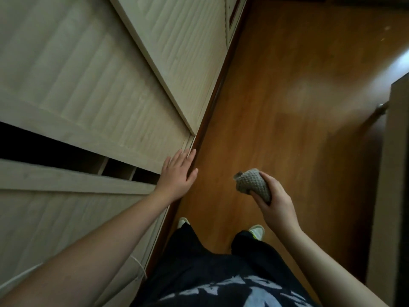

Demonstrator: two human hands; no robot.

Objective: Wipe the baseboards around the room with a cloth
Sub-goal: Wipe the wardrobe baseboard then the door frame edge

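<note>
- Nearest: dark shirt (221, 291) with pale print, dark trousers, two pale shoes (256, 231) on the wooden floor (287, 96).
- Right hand (273, 202): grip clamped round the cloth (254, 183), fingers curled under it, thumb on the near side. Held in the air over the floor, clear of the wardrobe.
- Cloth: grey-beige, waffle weave, bunched into a rough wad; one folded end sticks out past the fingers toward the left.
- Left hand (178, 173): grip apart, fingers straight and spread, palm flat against the lower edge of the sliding wardrobe door (88, 85).
- Wardrobe: pale wood-grain panels; one door slid partly aside, dark gap with shelf dividers visible.
- Dark baseboard strip (218, 91) runs along the wardrobe foot where it meets the floor, away from the camera.
- Right edge: pale furniture panel (389, 173) with a small metal knob (381, 106).
</note>
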